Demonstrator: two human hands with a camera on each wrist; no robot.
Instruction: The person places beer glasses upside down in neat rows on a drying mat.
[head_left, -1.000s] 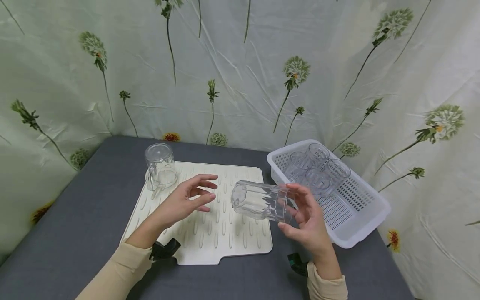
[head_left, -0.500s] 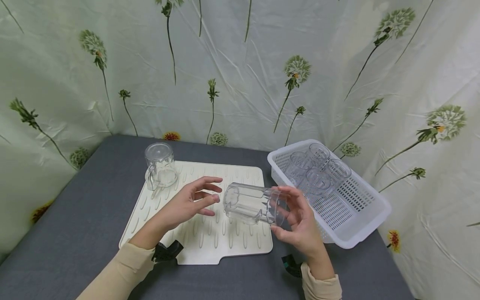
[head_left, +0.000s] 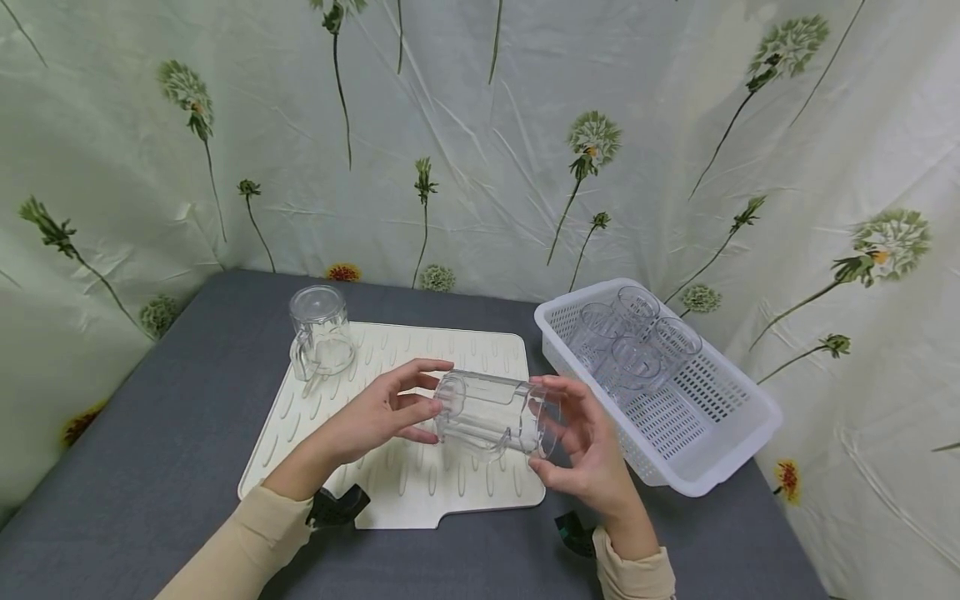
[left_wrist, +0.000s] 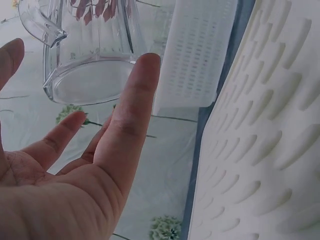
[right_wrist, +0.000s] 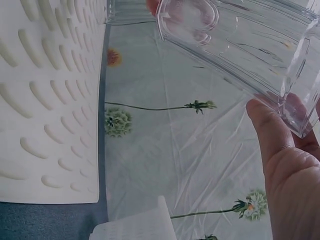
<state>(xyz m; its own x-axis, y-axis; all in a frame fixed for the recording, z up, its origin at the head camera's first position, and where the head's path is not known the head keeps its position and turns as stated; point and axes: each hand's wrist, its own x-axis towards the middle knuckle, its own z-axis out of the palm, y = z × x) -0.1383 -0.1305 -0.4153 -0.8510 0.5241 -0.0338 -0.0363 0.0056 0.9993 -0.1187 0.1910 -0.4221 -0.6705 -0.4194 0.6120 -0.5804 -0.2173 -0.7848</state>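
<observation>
Above the white, flat draining mat (head_left: 405,493) with raised oval patterning: one clear, faceted, glass-like mug (head_left: 487,408) with handle, held off the surface. Right hand (head_left: 588,442): thumb and fingers curled about the mouth end, gripping. Left hand (head_left: 386,412): fingers extended around the base end; contact cannot be told. Mug position: between the hands, body projecting leftward from the right hand's grip. Orientation: on its side, long axis nearly level, running left to right; base towards the left hand, mouth towards the right palm. Alongside, right: white perforated plastic basket (head_left: 705,408) containing clear glassware (head_left: 633,354).
</observation>
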